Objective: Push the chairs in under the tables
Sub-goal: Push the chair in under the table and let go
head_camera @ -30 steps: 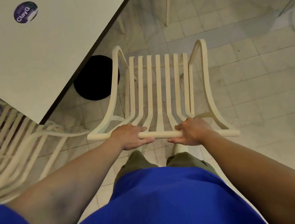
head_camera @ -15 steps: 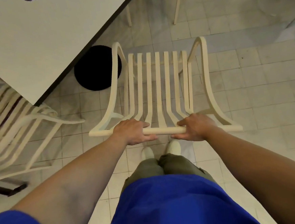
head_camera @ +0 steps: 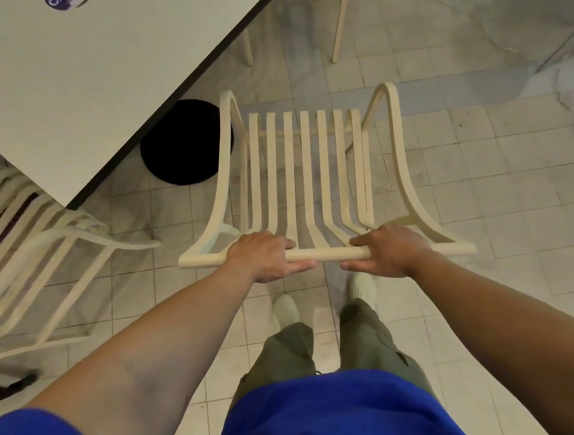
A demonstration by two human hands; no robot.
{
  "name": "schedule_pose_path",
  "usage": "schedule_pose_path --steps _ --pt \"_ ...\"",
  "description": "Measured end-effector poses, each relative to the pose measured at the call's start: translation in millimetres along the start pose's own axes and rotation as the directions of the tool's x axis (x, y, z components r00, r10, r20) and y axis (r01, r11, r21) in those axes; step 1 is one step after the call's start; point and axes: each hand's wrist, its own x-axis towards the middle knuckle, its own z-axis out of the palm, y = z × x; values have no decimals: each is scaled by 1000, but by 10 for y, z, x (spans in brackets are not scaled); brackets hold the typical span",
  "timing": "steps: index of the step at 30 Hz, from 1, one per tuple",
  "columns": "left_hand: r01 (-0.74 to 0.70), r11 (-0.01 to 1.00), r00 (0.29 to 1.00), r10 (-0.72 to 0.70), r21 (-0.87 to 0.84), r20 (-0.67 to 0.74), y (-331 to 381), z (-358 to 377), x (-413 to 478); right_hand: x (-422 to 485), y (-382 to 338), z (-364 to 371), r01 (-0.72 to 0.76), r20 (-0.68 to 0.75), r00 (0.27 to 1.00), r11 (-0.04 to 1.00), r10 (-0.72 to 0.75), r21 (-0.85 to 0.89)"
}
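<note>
Left hand (head_camera: 264, 257) and right hand (head_camera: 389, 252) grip, fingers curled, the top rail (head_camera: 330, 255) of a cream slatted armchair (head_camera: 307, 164), whose seat runs straight ahead. A white, dark-edged tabletop (head_camera: 96, 78) lies ahead-left, nearer the left hand; the chair stands outside its slanting edge.

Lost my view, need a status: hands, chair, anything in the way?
Left hand and right hand both grip the chair by its top rail. Chair out beside the table, not under it. Black round base close by its left armrest.
</note>
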Motion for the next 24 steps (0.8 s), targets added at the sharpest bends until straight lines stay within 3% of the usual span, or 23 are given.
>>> schedule_pose_path --steps 9,24 --pt "49 999 999 -49 16 2 83 -27 -61 -152 133 127 15 -196 980 997 -30 -77" --pt "164 981 986 -159 -101 50 321 13 -114 -108 388 -94 207 -124 968 974 -217 -88"
